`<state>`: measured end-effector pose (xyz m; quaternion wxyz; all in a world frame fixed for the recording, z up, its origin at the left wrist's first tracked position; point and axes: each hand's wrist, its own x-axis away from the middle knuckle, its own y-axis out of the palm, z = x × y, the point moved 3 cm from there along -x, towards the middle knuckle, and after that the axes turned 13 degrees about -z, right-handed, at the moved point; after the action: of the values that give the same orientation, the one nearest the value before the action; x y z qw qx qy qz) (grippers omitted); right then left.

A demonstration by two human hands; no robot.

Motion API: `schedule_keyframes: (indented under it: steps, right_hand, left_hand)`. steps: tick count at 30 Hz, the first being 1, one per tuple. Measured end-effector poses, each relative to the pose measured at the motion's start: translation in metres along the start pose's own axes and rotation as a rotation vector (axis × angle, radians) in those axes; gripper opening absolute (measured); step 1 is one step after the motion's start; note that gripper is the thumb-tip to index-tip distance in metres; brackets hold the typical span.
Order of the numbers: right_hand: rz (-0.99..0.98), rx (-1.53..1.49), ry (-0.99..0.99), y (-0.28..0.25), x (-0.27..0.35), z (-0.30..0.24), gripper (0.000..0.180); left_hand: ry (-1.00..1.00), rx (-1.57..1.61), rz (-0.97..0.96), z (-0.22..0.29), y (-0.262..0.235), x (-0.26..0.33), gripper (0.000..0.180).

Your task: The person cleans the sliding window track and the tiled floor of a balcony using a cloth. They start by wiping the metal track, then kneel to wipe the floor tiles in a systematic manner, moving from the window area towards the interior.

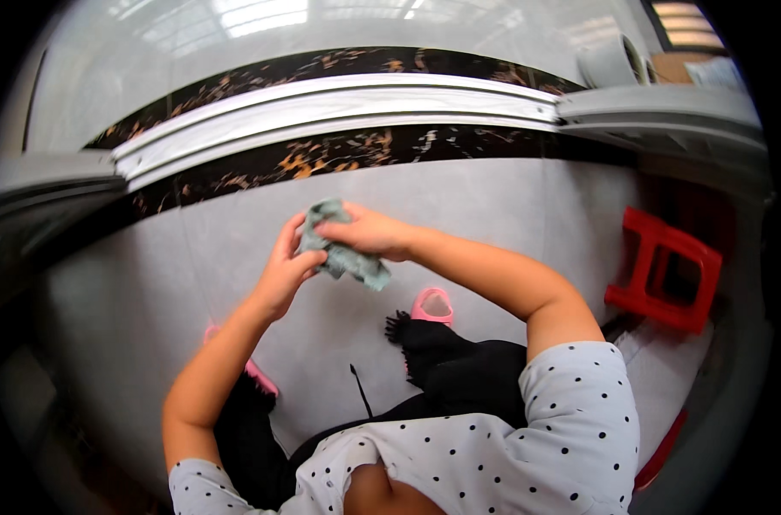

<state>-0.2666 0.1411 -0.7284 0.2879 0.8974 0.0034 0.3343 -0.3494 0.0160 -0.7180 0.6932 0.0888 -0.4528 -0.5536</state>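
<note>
A crumpled grey-green cloth [349, 261] is bunched between my two hands, held up in front of me above the floor. My left hand [285, 264] grips its left side, the thumb pressed on the lower part of the cloth. From the right, my right hand [371, 232] closes on the upper part, its thumb lying across the folds. A loose end of the cloth hangs down below my right hand. Some of the fingers are hidden behind the cloth.
Ahead runs a white metal sliding-door track [339, 103] between black marbled sill strips [356, 150]. Door panels stand at both its ends. A red plastic stool [665, 270] is at the right. My pink shoes [431, 305] rest on the grey tiled floor [476, 206].
</note>
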Motion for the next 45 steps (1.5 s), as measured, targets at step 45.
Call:
schedule_keyframes:
  steps: [45]
  right_hand:
    - [1.369,1.489,-0.084,-0.313,0.112,0.015,0.052]
  left_hand:
    - [-0.5,-0.089,0.582,-0.033,-0.056,0.119,0.014]
